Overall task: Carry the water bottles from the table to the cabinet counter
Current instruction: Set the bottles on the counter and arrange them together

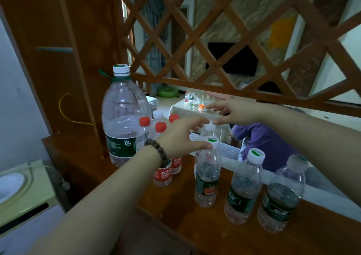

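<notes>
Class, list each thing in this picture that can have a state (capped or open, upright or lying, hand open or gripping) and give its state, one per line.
6L bottle: upright, capped, on the counter.
Red-capped bottles: upright, capped, clustered beside the 6L bottle.
Three green-label bottles: upright, capped, in a row.
Left hand: open, fingers at a green-label bottle's cap.
Right hand: open, holding nothing.
</notes>
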A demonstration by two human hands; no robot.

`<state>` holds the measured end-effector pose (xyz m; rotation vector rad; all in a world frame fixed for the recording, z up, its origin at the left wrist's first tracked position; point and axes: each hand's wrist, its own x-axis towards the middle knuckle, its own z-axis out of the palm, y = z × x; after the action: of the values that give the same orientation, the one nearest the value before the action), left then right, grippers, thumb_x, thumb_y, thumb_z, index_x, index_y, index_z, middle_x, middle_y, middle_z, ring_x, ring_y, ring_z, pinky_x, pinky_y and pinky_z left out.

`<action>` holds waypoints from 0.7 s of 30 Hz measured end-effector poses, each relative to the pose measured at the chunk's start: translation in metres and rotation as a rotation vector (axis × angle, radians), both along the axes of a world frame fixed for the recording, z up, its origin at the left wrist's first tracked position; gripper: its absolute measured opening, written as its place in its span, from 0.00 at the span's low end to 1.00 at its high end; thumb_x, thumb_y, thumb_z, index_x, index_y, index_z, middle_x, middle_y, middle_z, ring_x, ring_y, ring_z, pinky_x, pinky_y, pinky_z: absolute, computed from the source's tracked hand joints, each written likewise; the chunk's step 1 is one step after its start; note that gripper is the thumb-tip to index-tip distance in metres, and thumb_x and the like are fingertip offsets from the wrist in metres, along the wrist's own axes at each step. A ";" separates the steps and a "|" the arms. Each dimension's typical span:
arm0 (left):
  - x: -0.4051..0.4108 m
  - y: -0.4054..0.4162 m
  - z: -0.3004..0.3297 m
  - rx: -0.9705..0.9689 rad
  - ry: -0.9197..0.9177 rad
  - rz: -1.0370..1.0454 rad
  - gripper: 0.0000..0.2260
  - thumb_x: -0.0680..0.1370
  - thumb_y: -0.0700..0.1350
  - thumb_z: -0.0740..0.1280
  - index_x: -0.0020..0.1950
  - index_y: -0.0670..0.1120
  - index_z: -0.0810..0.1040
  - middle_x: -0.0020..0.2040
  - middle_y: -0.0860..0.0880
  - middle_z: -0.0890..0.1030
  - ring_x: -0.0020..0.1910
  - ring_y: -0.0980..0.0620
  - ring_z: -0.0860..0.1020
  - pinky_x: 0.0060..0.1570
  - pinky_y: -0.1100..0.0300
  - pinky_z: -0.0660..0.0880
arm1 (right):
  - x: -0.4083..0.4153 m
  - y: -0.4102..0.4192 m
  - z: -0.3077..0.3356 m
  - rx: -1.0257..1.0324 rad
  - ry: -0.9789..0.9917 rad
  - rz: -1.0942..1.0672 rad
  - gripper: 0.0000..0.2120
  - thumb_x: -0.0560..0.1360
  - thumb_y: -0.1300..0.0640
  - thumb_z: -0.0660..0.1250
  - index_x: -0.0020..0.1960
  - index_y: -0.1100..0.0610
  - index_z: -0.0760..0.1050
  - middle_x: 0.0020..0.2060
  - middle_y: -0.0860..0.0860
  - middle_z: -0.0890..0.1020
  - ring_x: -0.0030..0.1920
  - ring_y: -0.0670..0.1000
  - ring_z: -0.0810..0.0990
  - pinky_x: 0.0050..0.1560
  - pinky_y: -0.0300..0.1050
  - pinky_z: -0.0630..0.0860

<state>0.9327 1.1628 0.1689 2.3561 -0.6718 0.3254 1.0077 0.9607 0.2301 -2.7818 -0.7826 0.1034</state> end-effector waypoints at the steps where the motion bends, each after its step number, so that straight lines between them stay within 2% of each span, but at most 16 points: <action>1: 0.002 -0.007 -0.005 0.009 0.014 -0.004 0.30 0.67 0.56 0.75 0.66 0.53 0.71 0.60 0.53 0.76 0.56 0.58 0.75 0.56 0.59 0.75 | 0.000 -0.002 -0.003 0.002 0.005 0.002 0.31 0.74 0.45 0.68 0.74 0.46 0.62 0.70 0.52 0.70 0.67 0.51 0.73 0.66 0.47 0.69; 4: 0.003 -0.024 -0.017 0.044 0.035 0.002 0.28 0.68 0.54 0.76 0.64 0.53 0.71 0.60 0.52 0.76 0.55 0.56 0.74 0.55 0.56 0.76 | -0.001 -0.008 -0.012 -0.006 0.014 0.012 0.32 0.73 0.43 0.68 0.74 0.44 0.60 0.72 0.50 0.68 0.68 0.51 0.71 0.67 0.50 0.70; 7: 0.004 -0.027 -0.022 0.037 0.044 0.003 0.23 0.69 0.51 0.76 0.60 0.51 0.73 0.55 0.50 0.78 0.50 0.54 0.76 0.51 0.51 0.78 | 0.000 -0.008 -0.017 -0.044 0.010 0.027 0.33 0.73 0.43 0.68 0.74 0.44 0.59 0.73 0.50 0.67 0.69 0.51 0.70 0.66 0.50 0.70; 12: 0.005 0.001 -0.005 0.010 0.023 0.065 0.21 0.68 0.52 0.76 0.57 0.51 0.74 0.52 0.55 0.76 0.49 0.56 0.76 0.51 0.54 0.78 | 0.006 0.001 -0.019 -0.100 0.005 0.038 0.32 0.74 0.44 0.68 0.74 0.44 0.59 0.72 0.51 0.68 0.67 0.52 0.72 0.66 0.51 0.70; 15: 0.005 0.024 0.002 0.020 0.030 0.118 0.21 0.66 0.52 0.77 0.55 0.52 0.75 0.51 0.53 0.77 0.49 0.54 0.77 0.50 0.52 0.78 | 0.008 0.009 -0.020 -0.120 0.018 0.046 0.30 0.74 0.45 0.68 0.73 0.47 0.62 0.69 0.54 0.71 0.65 0.53 0.73 0.64 0.48 0.71; 18: 0.003 0.035 0.000 0.056 0.039 0.161 0.21 0.65 0.51 0.78 0.54 0.51 0.74 0.51 0.51 0.78 0.48 0.53 0.78 0.50 0.52 0.78 | 0.012 0.015 -0.025 -0.181 0.013 0.041 0.27 0.74 0.46 0.68 0.71 0.50 0.66 0.66 0.56 0.73 0.61 0.54 0.75 0.59 0.48 0.73; 21: 0.001 0.038 -0.006 0.077 0.028 0.209 0.22 0.66 0.51 0.78 0.55 0.50 0.74 0.52 0.50 0.78 0.48 0.54 0.77 0.49 0.56 0.77 | 0.016 0.018 -0.028 -0.147 0.015 0.028 0.23 0.75 0.49 0.68 0.67 0.53 0.69 0.62 0.58 0.74 0.51 0.54 0.80 0.51 0.49 0.79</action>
<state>0.9341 1.2008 0.1630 2.5053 -0.4312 0.3623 1.0242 0.9787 0.2018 -2.9040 -0.8429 0.1949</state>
